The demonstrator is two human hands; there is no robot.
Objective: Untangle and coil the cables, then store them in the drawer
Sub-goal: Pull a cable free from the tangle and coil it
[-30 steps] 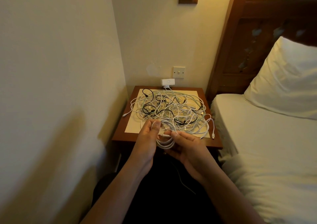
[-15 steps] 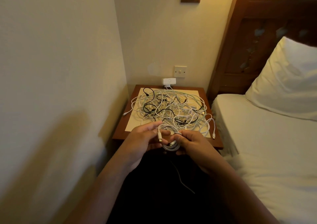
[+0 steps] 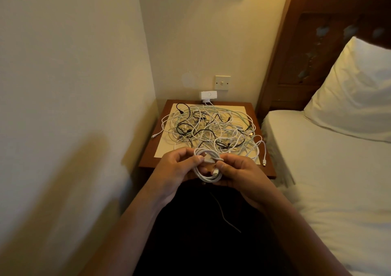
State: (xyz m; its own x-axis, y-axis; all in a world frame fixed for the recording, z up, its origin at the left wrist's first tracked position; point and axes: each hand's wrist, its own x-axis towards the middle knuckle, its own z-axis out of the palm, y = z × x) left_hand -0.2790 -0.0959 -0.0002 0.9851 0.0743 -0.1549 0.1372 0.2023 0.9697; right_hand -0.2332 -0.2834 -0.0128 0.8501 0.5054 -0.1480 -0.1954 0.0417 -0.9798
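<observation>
While the left hand (image 3: 176, 168) and the right hand (image 3: 243, 174) each pinch it, the small coiled white cable (image 3: 205, 178) sits between both grips, near the front edge of the brown wooden surface (image 3: 148, 159) carrying the tangled white and black cables (image 3: 222, 127).

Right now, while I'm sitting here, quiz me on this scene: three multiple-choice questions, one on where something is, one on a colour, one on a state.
1. Where does the tangled cable pile lie?
A. on the bed
B. on the floor
C. on the bedside table

2. What colour is the coiled cable between the left hand and the right hand?
A. white
B. black
C. red

3. The coiled cable is:
A. stowed in a drawer
B. held by both hands
C. plugged into the wall

Answers:
1 C: the tangle spreads over the tabletop.
2 A: its loops are plainly white.
3 B: fingers of each hand pinch the coil in front of the table.
</observation>
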